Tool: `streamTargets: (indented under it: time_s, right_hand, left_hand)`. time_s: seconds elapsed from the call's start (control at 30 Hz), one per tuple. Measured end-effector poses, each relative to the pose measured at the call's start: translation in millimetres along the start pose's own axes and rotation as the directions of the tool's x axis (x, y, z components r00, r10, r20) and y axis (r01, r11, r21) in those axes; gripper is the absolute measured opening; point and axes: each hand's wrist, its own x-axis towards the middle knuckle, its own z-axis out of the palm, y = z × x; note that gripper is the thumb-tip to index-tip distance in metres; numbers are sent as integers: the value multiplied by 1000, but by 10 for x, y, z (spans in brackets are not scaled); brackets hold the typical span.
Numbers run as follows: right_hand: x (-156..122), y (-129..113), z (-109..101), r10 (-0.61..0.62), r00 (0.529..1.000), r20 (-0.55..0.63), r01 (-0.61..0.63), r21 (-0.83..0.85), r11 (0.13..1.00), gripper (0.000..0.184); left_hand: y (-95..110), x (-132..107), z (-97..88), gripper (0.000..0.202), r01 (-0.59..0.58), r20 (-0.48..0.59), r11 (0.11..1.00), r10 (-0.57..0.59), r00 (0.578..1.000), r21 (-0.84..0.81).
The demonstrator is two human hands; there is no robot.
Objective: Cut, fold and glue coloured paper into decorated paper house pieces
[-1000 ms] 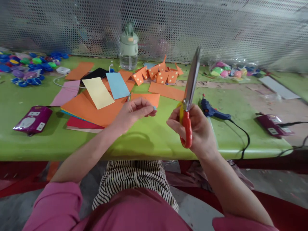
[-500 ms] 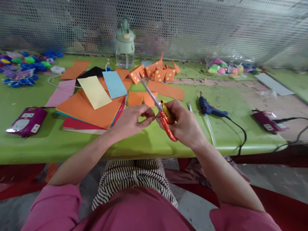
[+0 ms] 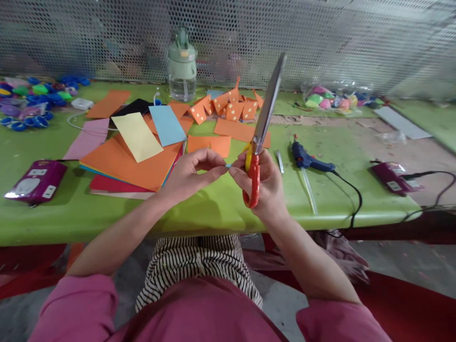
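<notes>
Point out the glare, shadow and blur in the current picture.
In the head view, glare whitens a corner of the purple box at left; in the head view, soft shadow darkens the green table below the left hand; also in the head view, shapes behind the perforated panel look blurred.

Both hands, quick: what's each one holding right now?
Left hand: closed, pinching a tiny light-blue piece.
Right hand: closed, holding scissors, meeting the left at that piece.

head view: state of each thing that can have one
Scissors: blades together, upward, in right hand
Tiny blue piece: pinched by left hand
Bottle: upright, lidded, partly filled
Glue gun: lying down, corded
Right purple socket box: cable plugged in
Left purple socket box: visible sockets unplugged
Spotted orange papers: folded
</notes>
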Motion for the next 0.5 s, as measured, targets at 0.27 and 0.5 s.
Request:
streamTargets:
  time_s: [0.27,0.5]
  right_hand:
    - [4,91,90,-45,998,-49,46,16,999,39]
    - [16,89,-86,-38,998,46,47,-224,974,37]
  left_hand:
    - [-26,2,-3,11,13,-42,998,-10,999,54]
    - [9,-17,-33,8,-171,17,840,190,982,515]
